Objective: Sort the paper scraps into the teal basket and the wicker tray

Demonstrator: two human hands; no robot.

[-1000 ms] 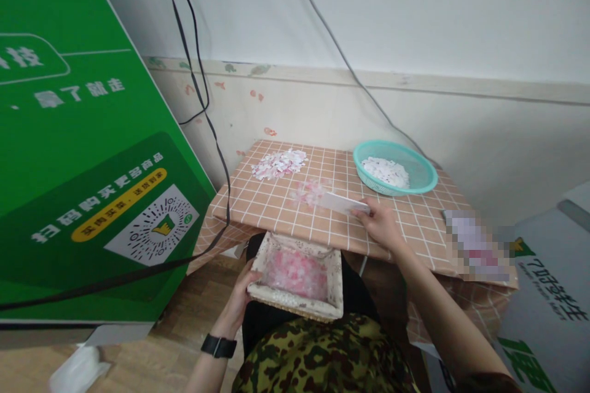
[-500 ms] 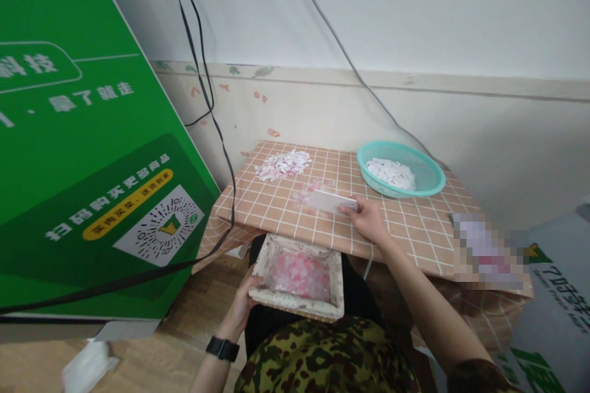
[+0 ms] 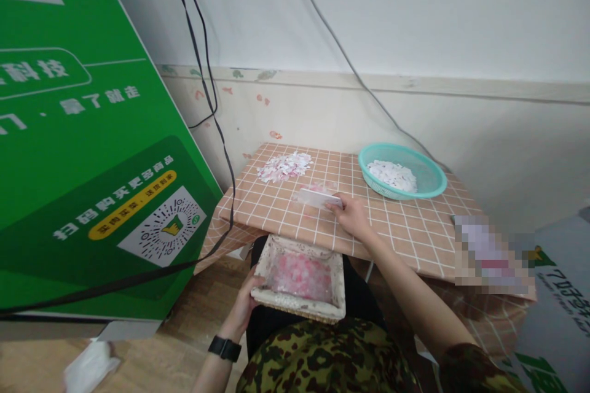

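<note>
My left hand [image 3: 247, 302] grips the left side of a cloth-lined basket [image 3: 338, 285], held at my lap just below the table's front edge. Pink and clear small pieces [image 3: 302, 276] lie inside it. My right hand [image 3: 351, 216] is closed on the right end of a flat white card-like slab [image 3: 316, 198], tilted on the table. Some pink and clear pieces [image 3: 318, 186] lie on the cloth right behind the slab. Farther back is a heap of white and pinkish scraps [image 3: 286, 166].
A turquoise plastic basket [image 3: 431, 181] with white scraps stands at the back right of the checked table [image 3: 401, 239]. A blurred flat item [image 3: 488, 252] lies at the right edge. A green printed panel [image 3: 106, 153] rises on the left, with a black cable [image 3: 234, 190] hanging before it.
My right hand has moved a little left with the white slab, over the loose pieces. My left hand and the lined basket stay almost where they were.
</note>
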